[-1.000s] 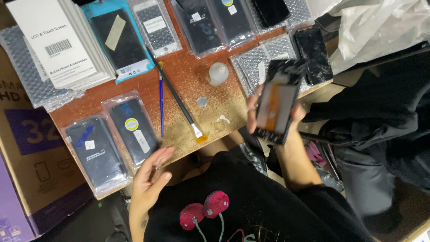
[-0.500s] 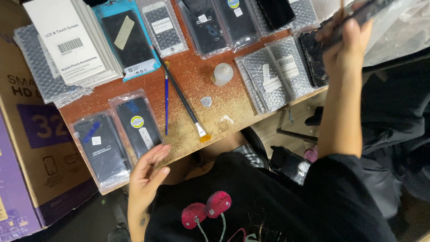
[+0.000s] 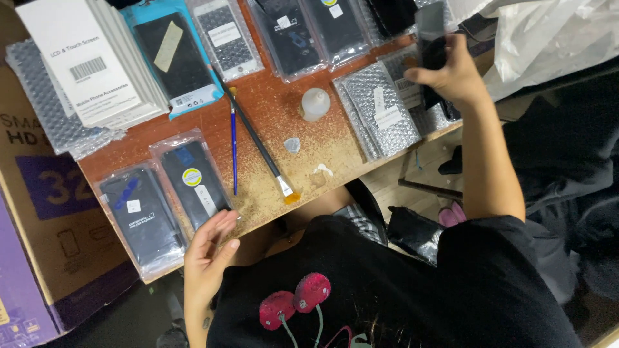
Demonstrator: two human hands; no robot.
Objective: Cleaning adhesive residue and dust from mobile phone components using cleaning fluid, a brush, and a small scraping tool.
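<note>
Head view: a black phone screen panel point(image 3: 430, 38) is held upright in the right hand point(image 3: 451, 74), fingers closed around it, above the bubble-wrapped packs point(image 3: 377, 109) at the tabletop point(image 3: 322, 154) edge. Left hand point(image 3: 209, 248) is seen with fingers loosely spread, nothing held, just beside a bagged black screen point(image 3: 193, 183).

Your right hand point(image 3: 451, 74) holds a phone screen point(image 3: 431, 38) over the bubble-wrapped packs point(image 3: 377, 113); your left hand point(image 3: 207, 254) rests at the table edge point(image 3: 258, 216), beside the bagged screens point(image 3: 161, 196)

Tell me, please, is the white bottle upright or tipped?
Upright: the bottle shows its round top from above, standing on the table.
</note>
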